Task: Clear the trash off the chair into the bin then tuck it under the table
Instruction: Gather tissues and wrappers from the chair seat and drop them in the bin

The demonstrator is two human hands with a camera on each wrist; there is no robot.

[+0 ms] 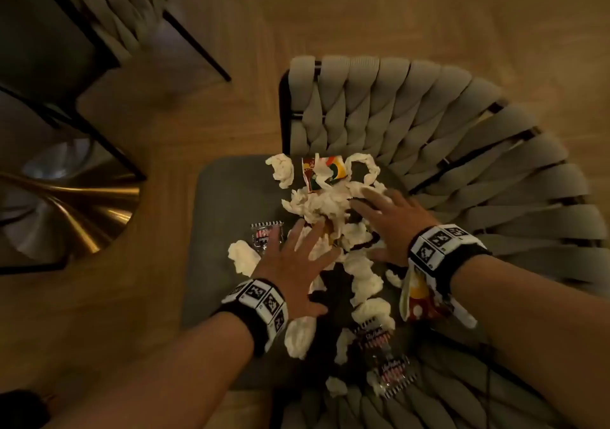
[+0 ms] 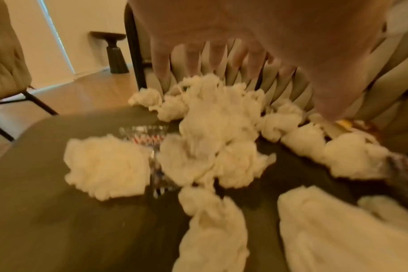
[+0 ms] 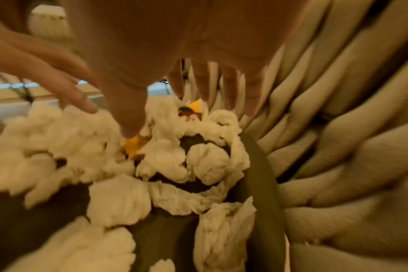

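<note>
A heap of crumpled white tissues [image 1: 317, 204] and snack wrappers lies on the dark seat [image 1: 224, 204] of a chair with a woven grey back [image 1: 429, 131]. A colourful wrapper [image 1: 325, 171] sits at the rear. A striped one [image 1: 265, 235] lies to the left, and two more [image 1: 389, 362] near the front. A red and yellow wrapper [image 1: 419, 296] lies under my right wrist. My left hand [image 1: 297, 263] and right hand [image 1: 386, 227] hover spread, palms down, over the heap and hold nothing. The wrist views show straight fingers [image 2: 161, 60] [image 3: 228, 86] just above tissues [image 2: 212, 125] [image 3: 170, 162].
A second woven chair [image 1: 99, 9] stands at the upper left. A table on a gold pedestal base [image 1: 76, 204] is at the left. Wooden floor [image 1: 363, 9] surrounds the chair. A small dark side table [image 2: 114, 53] stands by the far wall. No bin shows.
</note>
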